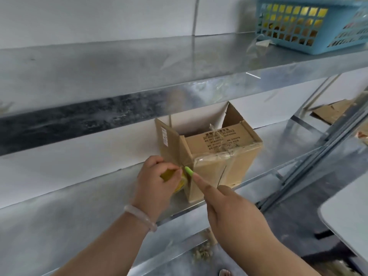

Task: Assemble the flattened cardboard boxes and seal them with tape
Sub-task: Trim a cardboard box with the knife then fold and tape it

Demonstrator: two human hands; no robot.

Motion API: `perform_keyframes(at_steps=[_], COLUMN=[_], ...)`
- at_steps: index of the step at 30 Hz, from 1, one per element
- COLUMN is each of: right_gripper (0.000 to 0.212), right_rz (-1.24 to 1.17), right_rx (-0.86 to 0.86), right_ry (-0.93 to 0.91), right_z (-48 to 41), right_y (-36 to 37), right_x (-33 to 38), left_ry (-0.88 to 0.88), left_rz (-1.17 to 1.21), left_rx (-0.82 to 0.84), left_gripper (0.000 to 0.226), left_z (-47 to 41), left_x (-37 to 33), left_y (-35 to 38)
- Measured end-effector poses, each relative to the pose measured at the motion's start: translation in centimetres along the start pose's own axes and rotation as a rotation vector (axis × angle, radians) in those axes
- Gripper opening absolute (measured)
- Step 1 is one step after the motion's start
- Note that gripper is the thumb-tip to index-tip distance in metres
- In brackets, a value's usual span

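Observation:
A brown cardboard box (221, 154) stands on a metal shelf (89, 194), its flaps partly up and clear tape crumpled across its top and front edge. My left hand (157, 182) grips a yellow tape roll (180, 183) pressed against the box's left corner. My right hand (229, 212) holds a small green cutter (189, 171), index finger stretched along it, its tip at the tape by the box corner. The roll is mostly hidden behind my left fingers.
A blue plastic basket (310, 26) sits on the upper shelf (139, 62) at the right. Flattened cardboard (332, 111) lies on the shelf at the far right. A white table corner (346, 218) juts in at the lower right. Debris lies on the floor below.

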State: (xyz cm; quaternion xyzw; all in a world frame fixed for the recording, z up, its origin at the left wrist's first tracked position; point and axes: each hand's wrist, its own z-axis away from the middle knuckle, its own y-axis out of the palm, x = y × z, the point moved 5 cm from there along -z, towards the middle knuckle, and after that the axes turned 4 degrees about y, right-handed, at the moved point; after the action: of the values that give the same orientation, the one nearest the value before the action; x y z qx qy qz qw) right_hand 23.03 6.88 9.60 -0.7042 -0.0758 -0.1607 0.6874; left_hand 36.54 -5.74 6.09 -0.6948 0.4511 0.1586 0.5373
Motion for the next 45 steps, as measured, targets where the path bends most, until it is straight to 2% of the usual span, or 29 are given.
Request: perform_keyframes(at_steps=[9, 18, 22, 25, 28, 30, 34, 36, 38, 40, 42, 44, 45], right_gripper=[0.087, 0.094, 0.096, 0.093, 0.087, 0.086, 0.087, 0.083, 0.069, 0.054, 0.044, 0.035, 0.033], right_rz=[0.081, 0.078, 0.052, 0.06, 0.101, 0.08, -0.003, -0.047, -0.169, -0.283, -0.419, -0.469, -0.448], right_rx=[0.015, 0.085, 0.125, 0.131, 0.213, 0.218, 0.131, -0.004, -0.212, -0.402, -0.498, -0.502, -0.445], right_ry=[0.131, 0.102, 0.086, 0.065, 0.065, -0.006, -0.275, -0.415, -0.484, -0.375, -0.147, 0.082, 0.19], right_z=[-1.2, -2.4, -3.1, -3.2, -2.8, -2.9, -2.9, -2.6, -2.0, -1.4, -1.5, -2.7, -3.9], right_y=[1.1, 1.1, 1.2, 1.5, 2.3, 2.4, 1.3, -0.5, -2.4, -3.8, -4.5, -3.9, -3.1], right_x=[-0.2, -0.2, -0.2, -1.1, -2.8, -3.3, -3.7, -4.8, -8.0, -12.4, -17.3, -22.2, -24.3], left_ry=[0.074, -0.014, 0.013, -0.07, -0.174, -0.191, -0.203, -0.253, -0.242, -0.182, -0.17, -0.184, -0.182], left_rz=[-0.01, -0.027, -0.068, -0.053, -0.045, -0.061, -0.14, -0.229, -0.377, -0.507, -0.581, -0.653, -0.692], left_rx=[-0.034, -0.084, -0.08, -0.118, -0.158, -0.152, -0.123, -0.116, -0.116, -0.137, -0.154, -0.115, -0.089], left_gripper=[0.01, 0.007, 0.007, 0.004, 0.007, 0.009, 0.009, 0.013, 0.011, 0.01, 0.012, 0.016, 0.019], left_z=[0.1, -0.2, 0.1, 0.0, 0.1, 0.3, 1.3, 1.5, 1.2, 0.8, 0.8, 1.2, 1.6], left_x=[-1.1, -0.9, -1.6, -1.2, 0.5, 1.6, 3.1, 3.7, 4.2, 4.3, 4.5, 5.0, 5.3], left_y=[0.0, -0.4, -0.1, -0.5, -1.3, -1.4, -0.1, 0.3, 0.3, 0.2, 0.4, 1.2, 1.8])
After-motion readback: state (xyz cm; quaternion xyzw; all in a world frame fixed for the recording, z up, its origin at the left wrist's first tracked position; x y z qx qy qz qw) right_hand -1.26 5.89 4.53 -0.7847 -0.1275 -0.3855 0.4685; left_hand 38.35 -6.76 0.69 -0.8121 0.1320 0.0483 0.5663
